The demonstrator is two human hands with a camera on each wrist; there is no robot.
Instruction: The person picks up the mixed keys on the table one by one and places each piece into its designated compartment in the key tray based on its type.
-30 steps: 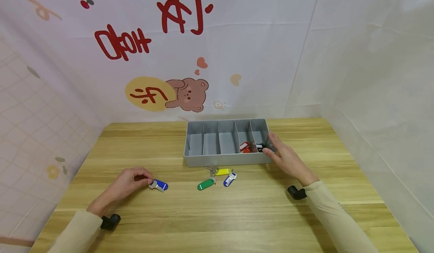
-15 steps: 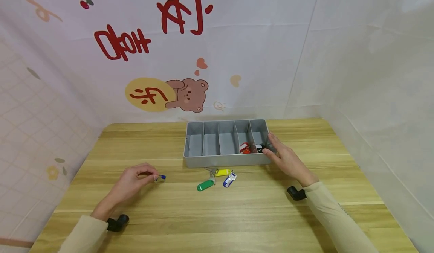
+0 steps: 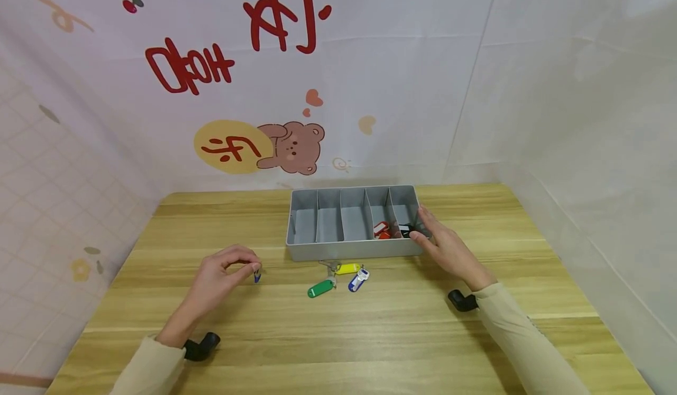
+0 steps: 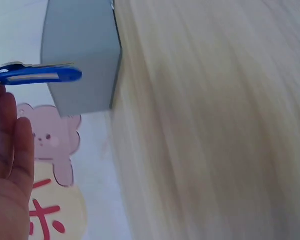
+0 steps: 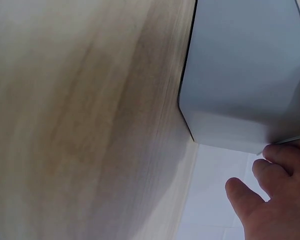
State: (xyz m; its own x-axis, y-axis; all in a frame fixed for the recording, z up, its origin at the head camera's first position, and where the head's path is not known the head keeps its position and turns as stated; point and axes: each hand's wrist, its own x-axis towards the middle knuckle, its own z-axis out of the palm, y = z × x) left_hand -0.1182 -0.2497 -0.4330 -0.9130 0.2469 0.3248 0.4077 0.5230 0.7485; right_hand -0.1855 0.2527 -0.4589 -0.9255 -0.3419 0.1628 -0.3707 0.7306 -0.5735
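Note:
My left hand [image 3: 224,274] pinches a blue key tag [image 3: 257,277] at its ring end, and the tag hangs over the table left of the grey box [image 3: 354,251]. The left wrist view shows this tag side-on with a key lying along it. My right hand [image 3: 449,254] rests against the right end of the box, its fingers fairly straight and its thumb at the front rim. Before the box lie a yellow key tag [image 3: 347,268], a green key tag [image 3: 320,288] and another blue key tag [image 3: 358,280] with a key on top.
The box has several compartments in a row. Red key tags [image 3: 381,229] lie in the second from the right, and black ones [image 3: 405,230] in the rightmost. A printed cloth wall [image 3: 402,89] stands behind the wooden table [image 3: 338,342].
My left hand has lifted the blue key tag off the table and moved it a little to the right. The right hand and the box have stayed put.

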